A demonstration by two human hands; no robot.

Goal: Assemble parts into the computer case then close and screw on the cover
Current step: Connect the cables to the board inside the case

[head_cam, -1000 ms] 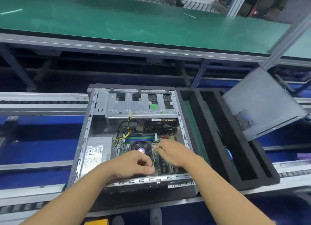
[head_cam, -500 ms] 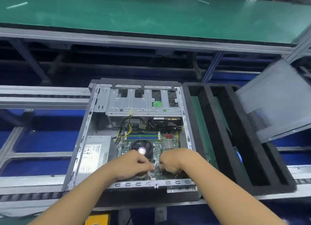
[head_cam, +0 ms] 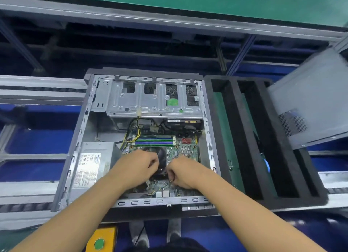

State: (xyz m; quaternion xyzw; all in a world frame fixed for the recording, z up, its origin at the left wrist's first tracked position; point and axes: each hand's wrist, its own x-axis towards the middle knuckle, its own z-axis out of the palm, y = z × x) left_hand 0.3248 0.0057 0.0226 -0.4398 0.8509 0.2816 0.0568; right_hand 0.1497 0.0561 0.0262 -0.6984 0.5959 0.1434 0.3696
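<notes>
On the conveyor's (head_cam: 37, 93) computer case (head_cam: 162, 202), right fingers (head_cam: 174, 170) pinch a wire (head_cam: 171, 180); left fingers (head_cam: 153, 161) curl, hold unclear.

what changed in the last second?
Left hand slid up over the CPU fan; right hand dropped from beside it toward the motherboard's near edge. Both stay curled, grip unclear. Computer case, cover and foam tray unmoved.

Site: electronics assembly line, factory floor. I stand at a conveyor station. Metal conveyor rails (head_cam: 37, 95) run left to right under an opened computer case (head_cam: 79, 138). Above is a green mat (head_cam: 226, 1) on an aluminium frame (head_cam: 131, 18). A black foam tray (head_cam: 291, 200) lies beside the case. A yellow control box (head_cam: 105, 234) with a green button (head_cam: 99, 243) sits below the worktop edge.
</notes>
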